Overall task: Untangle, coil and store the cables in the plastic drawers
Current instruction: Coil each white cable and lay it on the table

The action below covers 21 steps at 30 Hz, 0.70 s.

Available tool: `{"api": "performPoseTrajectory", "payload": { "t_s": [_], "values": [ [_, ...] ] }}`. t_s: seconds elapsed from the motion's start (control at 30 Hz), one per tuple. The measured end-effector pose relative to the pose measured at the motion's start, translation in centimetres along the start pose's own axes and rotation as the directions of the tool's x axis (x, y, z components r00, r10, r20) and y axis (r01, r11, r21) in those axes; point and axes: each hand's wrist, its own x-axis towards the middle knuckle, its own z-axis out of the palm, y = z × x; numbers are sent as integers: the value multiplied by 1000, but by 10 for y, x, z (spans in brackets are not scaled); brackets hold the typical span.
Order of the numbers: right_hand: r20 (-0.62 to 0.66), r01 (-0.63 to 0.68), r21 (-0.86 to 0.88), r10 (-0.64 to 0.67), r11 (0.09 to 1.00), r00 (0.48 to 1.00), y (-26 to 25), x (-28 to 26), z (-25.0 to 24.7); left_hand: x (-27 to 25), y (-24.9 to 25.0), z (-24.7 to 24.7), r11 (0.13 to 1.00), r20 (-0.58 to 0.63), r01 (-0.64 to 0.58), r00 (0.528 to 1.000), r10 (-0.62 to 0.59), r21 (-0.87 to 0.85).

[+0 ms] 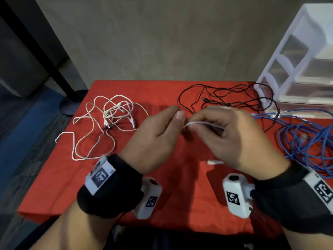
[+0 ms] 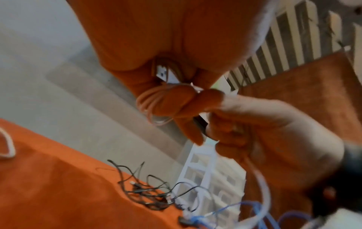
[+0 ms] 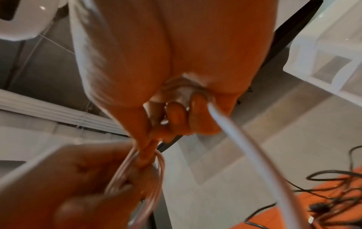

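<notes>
Red cloth covers the worktop [image 1: 180,204]; above its middle, the left hand [image 1: 155,139] and right hand [image 1: 232,138] both pinch a white cable [image 1: 203,123] running left-right between them, plastic drawers [image 1: 295,67] far right.

Head view: dim, soft indoor light, no glare; the red cloth [image 1: 162,204] is the brightest area, the corner at 9 o'clock nearly black. Soft shadows under both hands near centre. Slightly soft overall; the plastic drawers [image 1: 304,56] at 2 o'clock are smeared and bent by wide-angle distortion. Left wrist view: strong orange cast, motion blur throughout, the left hand [image 2: 156,38] at 12 o'clock out of focus. Right wrist view: same cast, heavy blur, the white cable [image 3: 245,147] streaked toward 5 o'clock.
</notes>
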Motion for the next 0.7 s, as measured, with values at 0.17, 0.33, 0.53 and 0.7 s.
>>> {"api": "performPoseTrajectory", "payload": {
  "t_s": [0.17,0.33,0.53,0.7],
  "values": [
    [-106,-84,153,100,985,989,12,0,3,-1,13,-1,925,221,249,957,-189,-286],
    [73,-201,568,195,798,978,9,-1,8,-1,19,-2,799,202,235,969,-145,-553],
    [57,-263,587,285,765,957,9,0,12,2,11,10,879,-6,134,988,-154,-457],
    [194,-332,457,271,825,943,26,-6,0,7,1,-4,844,-126,138,964,-235,-518]
  ]
}}
